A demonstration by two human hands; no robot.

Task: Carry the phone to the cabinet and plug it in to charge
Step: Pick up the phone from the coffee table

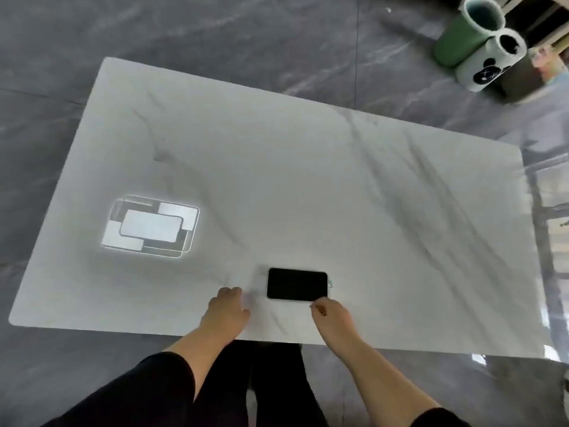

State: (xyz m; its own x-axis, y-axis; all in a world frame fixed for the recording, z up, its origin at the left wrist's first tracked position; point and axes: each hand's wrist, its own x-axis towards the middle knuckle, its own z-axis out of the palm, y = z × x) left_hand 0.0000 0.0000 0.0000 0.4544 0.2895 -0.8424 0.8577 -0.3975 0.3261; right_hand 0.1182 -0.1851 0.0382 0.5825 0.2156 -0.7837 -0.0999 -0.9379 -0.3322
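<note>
Black sleeves (pixel 160 383): these are covering my upper arms nearest to me, and both forearms are reaching out bare over the table's near edge.
Left hand (pixel 226 309): it is resting on the tabletop with the fingers curled loosely under and the knuckles pointing away from me, gripping nothing, and it is sitting just left of the phone without touching it.
Right hand (pixel 331 315): it is hovering at the phone's near right corner with the fingers bunched and pointing down; the fingertips (pixel 317 305) are meeting or nearly meeting the phone's edge, and I cannot tell whether they are pinching it.
Phone (pixel 297 285): it is lying flat on the table, dark screen facing up, long side running left to right, just beyond and between my two hands.
Table (pixel 308 180): its white, grey-veined marble top is stretching away beyond both hands.
Light reflection (pixel 151 228): a bright pattern of overlapping rectangles is glaring on the tabletop, beyond and well left of my left hand.
Floor (pixel 215 32): dark veined tiles are showing past the table's far edge.
Cylinders (pixel 480 41): a green one and a white one with a panda-like face are standing together on the floor, far beyond my right hand.
</note>
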